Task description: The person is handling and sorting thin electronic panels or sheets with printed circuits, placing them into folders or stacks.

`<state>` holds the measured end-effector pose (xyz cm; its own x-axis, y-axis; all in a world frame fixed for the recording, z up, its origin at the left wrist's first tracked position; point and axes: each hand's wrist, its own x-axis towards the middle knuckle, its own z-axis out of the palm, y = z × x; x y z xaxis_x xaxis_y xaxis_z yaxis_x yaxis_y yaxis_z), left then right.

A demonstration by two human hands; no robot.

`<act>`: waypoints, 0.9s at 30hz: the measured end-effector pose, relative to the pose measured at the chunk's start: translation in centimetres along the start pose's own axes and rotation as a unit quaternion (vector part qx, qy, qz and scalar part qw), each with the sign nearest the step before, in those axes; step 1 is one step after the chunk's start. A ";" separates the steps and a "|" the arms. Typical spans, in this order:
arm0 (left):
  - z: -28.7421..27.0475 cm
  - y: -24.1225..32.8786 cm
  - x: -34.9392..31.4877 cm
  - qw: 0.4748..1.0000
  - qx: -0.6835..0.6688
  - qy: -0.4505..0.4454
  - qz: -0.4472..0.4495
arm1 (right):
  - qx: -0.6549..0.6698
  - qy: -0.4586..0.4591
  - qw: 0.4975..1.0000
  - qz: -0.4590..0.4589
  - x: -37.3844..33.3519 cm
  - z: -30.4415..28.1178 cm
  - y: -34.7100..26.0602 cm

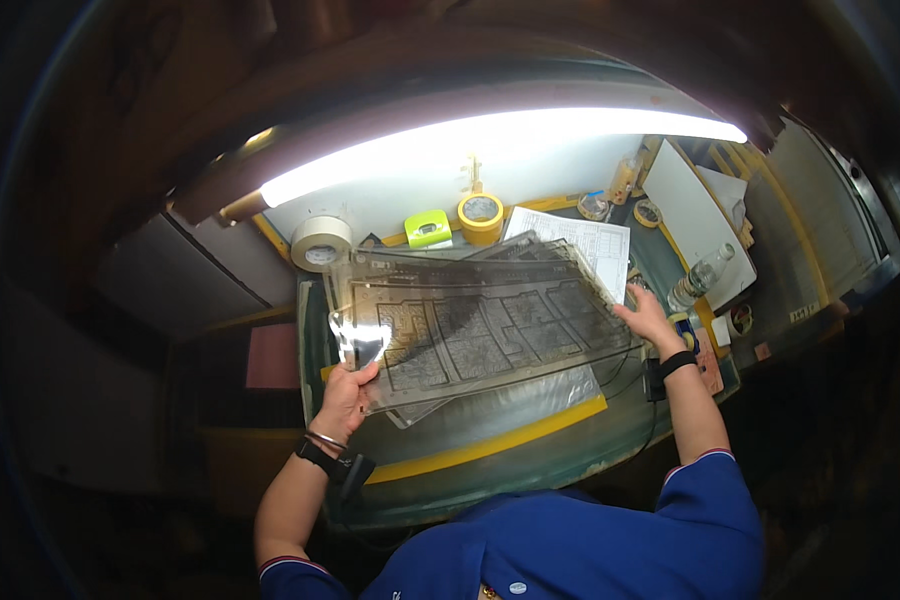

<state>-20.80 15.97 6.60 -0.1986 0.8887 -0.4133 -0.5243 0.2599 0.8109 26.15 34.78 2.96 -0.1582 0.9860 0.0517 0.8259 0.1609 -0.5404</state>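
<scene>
A large dark transparent film sheet (pixel 490 330) with a printed circuit-like pattern is held up, tilted, over the workbench. My left hand (pixel 346 398) grips its lower left edge, thumb on top. My right hand (pixel 649 316) grips the right edge, thumb lying on the face of the sheet; its other fingers are partly hidden. Glare from the lamp shines on the sheet's left side near my left thumb. Beneath it, more film or clear plastic (pixel 550 397) lies on the bench.
A lit tube lamp (pixel 510 128) crosses above the bench. Along the back stand a white tape roll (pixel 321 243), a green device (pixel 428 229), a yellow tape roll (pixel 481 217) and a printed paper (pixel 595 240). At right are a clear bottle (pixel 701 277) and a white board (pixel 692 215).
</scene>
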 end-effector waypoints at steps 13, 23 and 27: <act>-18.8 -2.9 -16.8 0.996 0.032 -0.006 -0.080 | 0.341 -0.185 0.820 0.421 -28.8 3.5 -3.7; -24.7 -4.5 -18.8 0.955 0.166 0.002 -0.245 | 0.505 -0.222 0.748 0.368 -32.6 9.6 -7.5; -26.7 -5.2 -17.9 0.943 0.222 0.025 -0.246 | 0.538 -0.339 0.707 0.308 -29.4 10.8 -7.6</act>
<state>-36.65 -11.33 -1.28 -0.0668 0.6025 -0.7953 -0.1665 0.7792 0.6043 18.63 4.13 -3.53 -0.4724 0.5483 -0.6901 0.0184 -0.7766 -0.6297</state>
